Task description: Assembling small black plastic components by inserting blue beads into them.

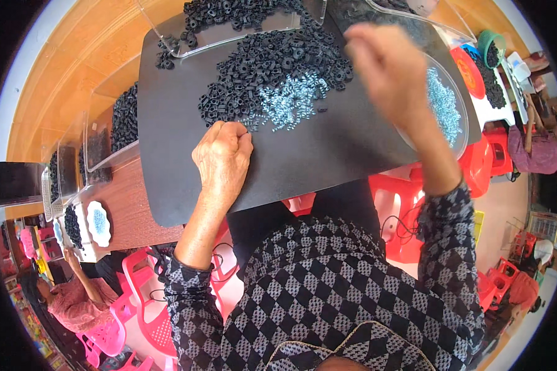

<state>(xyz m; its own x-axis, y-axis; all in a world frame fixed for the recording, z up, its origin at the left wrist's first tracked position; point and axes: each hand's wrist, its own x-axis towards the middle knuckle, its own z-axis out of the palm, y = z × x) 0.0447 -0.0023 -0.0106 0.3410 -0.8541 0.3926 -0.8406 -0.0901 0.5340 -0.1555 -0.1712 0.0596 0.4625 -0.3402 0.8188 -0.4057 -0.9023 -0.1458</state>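
My left hand point(221, 154) rests curled on the dark board point(315, 157), at the near left edge of a heap of small black plastic parts point(254, 80). Its fingers are closed, and whatever they may hold is hidden. Just right of it lies a loose pile of small silvery-blue coil springs point(291, 102), touching the black parts. My right hand point(390, 74) is raised over the board's right side, beyond the heap. Motion smears its fingers, so their grip does not show.
A clear round tray point(466, 114) of springs sits at the board's right. Clear bins of black parts point(125, 117) stand at left, and another clear bin point(241, 38) lies at the far edge. Co-workers sit at both sides, with red chairs point(402, 191) around.
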